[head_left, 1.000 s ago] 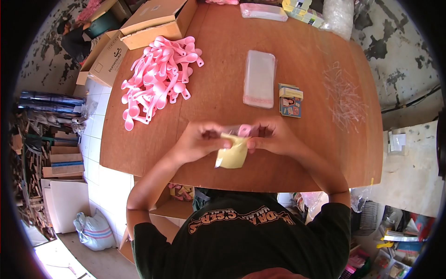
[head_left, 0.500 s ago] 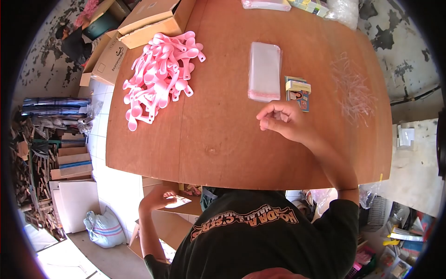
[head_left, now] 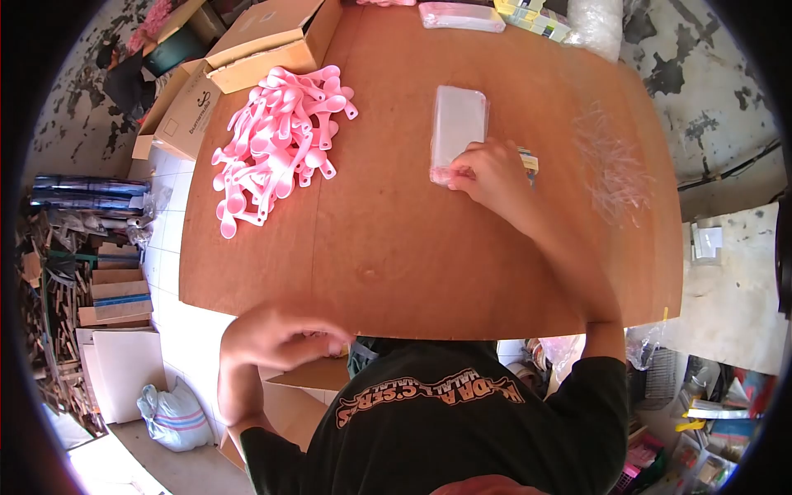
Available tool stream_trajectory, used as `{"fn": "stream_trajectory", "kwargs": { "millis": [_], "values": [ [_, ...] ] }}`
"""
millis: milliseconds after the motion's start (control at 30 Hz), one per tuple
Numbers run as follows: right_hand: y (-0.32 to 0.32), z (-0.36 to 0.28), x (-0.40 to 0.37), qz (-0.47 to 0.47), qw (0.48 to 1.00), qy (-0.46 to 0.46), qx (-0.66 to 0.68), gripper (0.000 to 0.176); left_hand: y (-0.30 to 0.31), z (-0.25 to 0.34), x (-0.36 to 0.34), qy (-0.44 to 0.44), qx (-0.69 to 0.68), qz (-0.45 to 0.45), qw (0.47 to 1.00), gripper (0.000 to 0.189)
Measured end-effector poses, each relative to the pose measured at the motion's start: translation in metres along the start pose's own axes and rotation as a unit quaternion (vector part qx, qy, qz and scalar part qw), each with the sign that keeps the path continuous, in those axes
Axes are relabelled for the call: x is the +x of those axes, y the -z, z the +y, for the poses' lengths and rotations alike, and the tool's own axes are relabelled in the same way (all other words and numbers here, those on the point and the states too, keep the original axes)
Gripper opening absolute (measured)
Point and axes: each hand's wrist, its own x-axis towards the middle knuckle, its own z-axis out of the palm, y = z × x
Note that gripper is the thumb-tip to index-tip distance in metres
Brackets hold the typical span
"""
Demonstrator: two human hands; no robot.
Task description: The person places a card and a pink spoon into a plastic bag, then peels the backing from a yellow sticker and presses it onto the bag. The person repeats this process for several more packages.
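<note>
My right hand (head_left: 492, 175) is closed in a pinch at the near, pink-edged end of a stack of clear plastic bags (head_left: 459, 124). Under and behind that hand, a small stack of printed cards (head_left: 529, 162) is mostly hidden. At the table's near left edge is my left hand (head_left: 285, 334), smeared by motion, with its fingers curved to the right. Whether anything is in it cannot be made out. A heap of pink plastic measuring spoons (head_left: 276, 140) lies on the left part of the table.
The brown wooden table (head_left: 396, 264) bears a pile of thin clear strips (head_left: 615, 165) at right. Cardboard boxes stand at the back left (head_left: 268, 41) and below the near edge (head_left: 309, 375). More bags (head_left: 462, 16) and a plastic roll (head_left: 596, 29) lie at the far edge.
My right hand has moved forward and left onto the bag stack and closed on its edge. My left hand has risen from over the low box to the table edge; the white packet no longer shows.
</note>
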Motion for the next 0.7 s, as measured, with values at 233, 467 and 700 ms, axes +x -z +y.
{"fn": "stream_trajectory", "kwargs": {
  "millis": [233,467,700],
  "values": [
    [-0.005,0.014,0.002,0.034,0.997,-0.035,0.058,0.005,0.023,-0.039,0.085,0.022,0.037,-0.017,0.999,0.017],
    [0.001,0.011,0.001,0.088,0.986,-0.030,0.137,0.009,0.020,-0.073,0.135,0.024,0.057,0.002,0.998,0.021],
    [0.008,0.002,0.009,0.079,0.977,-0.062,0.187,0.014,0.021,-0.076,0.166,-0.041,0.147,0.118,0.981,0.019]
  ]
}}
